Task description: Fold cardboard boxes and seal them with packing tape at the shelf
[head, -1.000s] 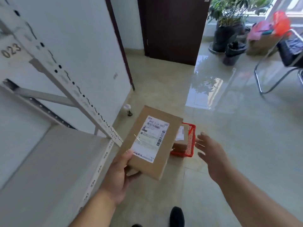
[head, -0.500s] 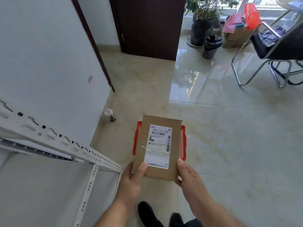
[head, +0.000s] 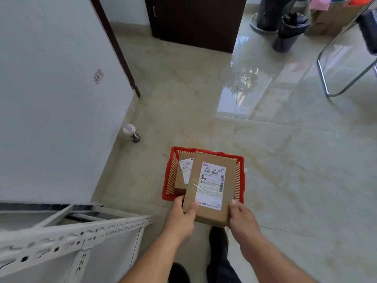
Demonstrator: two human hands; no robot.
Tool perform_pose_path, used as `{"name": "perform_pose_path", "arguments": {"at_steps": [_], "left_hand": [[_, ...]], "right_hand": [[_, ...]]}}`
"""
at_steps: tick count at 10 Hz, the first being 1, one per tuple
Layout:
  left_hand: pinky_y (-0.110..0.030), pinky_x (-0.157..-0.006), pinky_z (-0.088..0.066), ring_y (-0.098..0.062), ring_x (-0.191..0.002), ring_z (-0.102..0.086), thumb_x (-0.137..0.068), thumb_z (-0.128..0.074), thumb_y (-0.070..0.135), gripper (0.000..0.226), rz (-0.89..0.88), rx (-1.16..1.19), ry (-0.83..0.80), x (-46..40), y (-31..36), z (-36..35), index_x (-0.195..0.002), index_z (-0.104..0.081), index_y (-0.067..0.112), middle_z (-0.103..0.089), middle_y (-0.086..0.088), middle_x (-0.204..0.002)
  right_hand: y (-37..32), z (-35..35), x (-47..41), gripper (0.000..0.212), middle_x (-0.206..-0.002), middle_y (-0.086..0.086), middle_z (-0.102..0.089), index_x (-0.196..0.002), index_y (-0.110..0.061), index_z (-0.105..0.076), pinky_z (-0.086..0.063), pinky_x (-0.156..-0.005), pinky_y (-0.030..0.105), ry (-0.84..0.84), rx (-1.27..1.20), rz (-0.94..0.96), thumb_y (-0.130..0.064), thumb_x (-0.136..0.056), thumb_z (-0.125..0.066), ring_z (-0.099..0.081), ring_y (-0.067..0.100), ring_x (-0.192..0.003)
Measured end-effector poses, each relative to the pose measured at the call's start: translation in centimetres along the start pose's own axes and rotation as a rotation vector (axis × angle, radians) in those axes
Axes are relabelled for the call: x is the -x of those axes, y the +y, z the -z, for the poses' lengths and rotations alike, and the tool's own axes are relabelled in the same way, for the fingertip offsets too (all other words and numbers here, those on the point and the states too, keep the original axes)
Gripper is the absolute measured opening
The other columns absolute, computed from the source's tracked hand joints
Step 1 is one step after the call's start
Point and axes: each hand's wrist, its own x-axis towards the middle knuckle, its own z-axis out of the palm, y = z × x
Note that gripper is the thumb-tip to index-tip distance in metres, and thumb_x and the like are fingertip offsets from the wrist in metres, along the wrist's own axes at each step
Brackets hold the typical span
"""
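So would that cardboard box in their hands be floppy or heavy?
Probably stiff: the cardboard box keeps flat faces and straight edges. Likely light, since the left hand and right hand hold just its near end. Flat sides shouldn't roll.

Both bare forearms reach forward from the lower edge of the view, converging toward twelve o'clock. The left hand (head: 179, 218) grips the box (head: 210, 188) at its near left corner, thumb laid on the top face, fingers underneath. The right hand (head: 242, 219) grips the near right corner, thumb along the edge at about one o'clock, fingers curled below.
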Motion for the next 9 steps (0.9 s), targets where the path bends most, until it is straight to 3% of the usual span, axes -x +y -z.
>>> {"name": "perform_pose_path", "arguments": {"at_steps": [1,2,3,4,6,8,9], "left_hand": [[-0.037,-0.116,-0.041,-0.014,-0.132,-0.051,-0.104,-0.055,0.038,0.042,0.013,-0.116,0.053,-7.6,-2.4,-0.7,-0.145,-0.055,0.028,-0.051,0.006,-0.147],[-0.042,-0.121,-0.036,-0.02,-0.139,-0.047,-0.104,-0.051,0.032,0.045,0.018,-0.167,0.086,-13.7,-4.6,-0.8,-0.148,-0.053,0.025,-0.046,0.002,-0.152],[-0.041,-0.115,-0.042,-0.017,-0.127,-0.055,-0.102,-0.05,0.028,0.039,0.001,-0.159,0.093,-17.6,-6.8,-0.6,-0.139,-0.06,0.032,-0.058,0.005,-0.14],[-0.038,-0.114,-0.044,-0.016,-0.125,-0.057,-0.103,-0.05,0.026,0.036,-0.005,-0.149,0.104,-20.3,-8.6,-0.2,-0.137,-0.062,0.031,-0.06,0.005,-0.135],[-0.041,-0.117,-0.042,-0.017,-0.13,-0.055,-0.105,-0.048,0.031,0.043,0.036,-0.132,0.121,-24.1,-10.9,0.3,-0.148,-0.052,0.031,-0.058,0.006,-0.143],[-0.027,-0.112,-0.042,-0.012,-0.128,-0.056,-0.108,-0.046,0.023,0.044,0.042,-0.098,0.125,-25.5,-11.7,0.3,-0.151,-0.049,0.03,-0.061,0.011,-0.141],[-0.035,-0.119,-0.039,-0.007,-0.135,-0.052,-0.104,-0.049,0.026,0.055,0.03,-0.011,0.107,-25.9,-12.4,0.7,-0.157,-0.038,0.036,-0.055,0.014,-0.149]], "right_hand": [[0.9,-2.1,-7.1,0.037,-0.109,-0.01,-0.075,-0.107,-0.023,-0.074,-0.052,-0.081,0.023,-0.032,-0.004,-0.013,-0.019,-0.112,-0.038,-0.068,0.009,-0.105],[2.2,-4.5,-13.4,0.034,-0.117,-0.01,-0.073,-0.109,-0.026,-0.073,-0.055,-0.098,0.033,-0.072,0.008,-0.017,-0.015,-0.109,-0.041,-0.066,0.012,-0.113],[3.3,-6.8,-17.7,0.037,-0.119,-0.01,-0.074,-0.107,-0.028,-0.074,-0.051,-0.109,0.041,-0.118,0.048,-0.014,-0.015,-0.107,-0.04,-0.065,0.014,-0.118],[3.3,-8.6,-19.8,0.039,-0.111,-0.013,-0.072,-0.1,-0.031,-0.072,-0.053,-0.103,0.037,-0.139,0.067,-0.007,-0.016,-0.109,-0.038,-0.065,0.011,-0.111],[4.5,-10.9,-23.3,0.039,-0.121,-0.013,-0.071,-0.126,-0.032,-0.07,-0.052,-0.105,0.036,-0.173,0.103,0.037,-0.022,-0.11,-0.036,-0.064,0.01,-0.114],[5.7,-11.5,-25.2,0.04,-0.133,-0.014,-0.066,-0.139,-0.035,-0.062,-0.047,-0.112,0.036,-0.236,0.125,0.006,-0.028,-0.11,-0.035,-0.058,0.009,-0.124],[6.6,-11.1,-25.4,0.045,-0.149,-0.013,-0.054,-0.148,-0.03,-0.053,-0.04,-0.119,0.04,-0.185,0.131,-0.008,-0.038,-0.105,-0.04,-0.047,0.013,-0.139]]}}
